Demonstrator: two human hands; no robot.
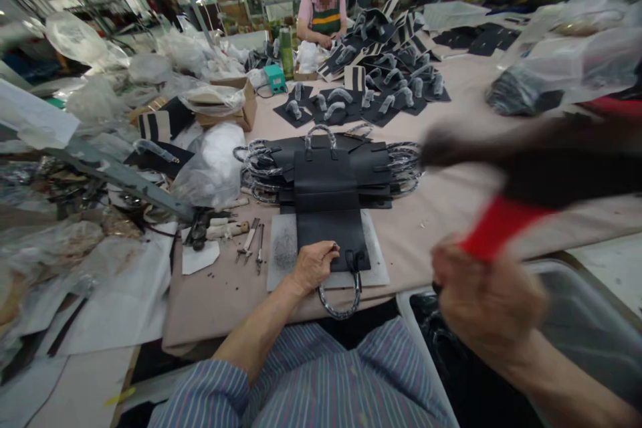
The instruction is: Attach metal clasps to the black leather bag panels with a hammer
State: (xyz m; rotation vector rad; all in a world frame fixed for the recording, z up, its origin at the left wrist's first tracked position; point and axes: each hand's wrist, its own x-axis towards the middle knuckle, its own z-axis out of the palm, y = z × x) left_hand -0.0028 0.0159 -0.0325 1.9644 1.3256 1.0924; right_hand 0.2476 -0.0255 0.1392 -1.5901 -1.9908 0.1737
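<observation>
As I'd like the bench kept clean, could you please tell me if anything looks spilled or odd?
Dark specks lie on the table cover, left of the pale board under the black bag; the board's left side looks smudged, darker than its right.

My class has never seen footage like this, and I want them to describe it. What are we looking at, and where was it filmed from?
There is no machine: one picture, from a camera on a person's head, looks forward and down at two bare hands. The left hand rests on a black bag piece; what its fingertips may pinch is too small to tell. The right hand grips a blurred red-handled tool, probably a hammer. Under the bag piece's near part lies a pale board on the table. Small metal tools lie to the left. Another person works beyond.
</observation>
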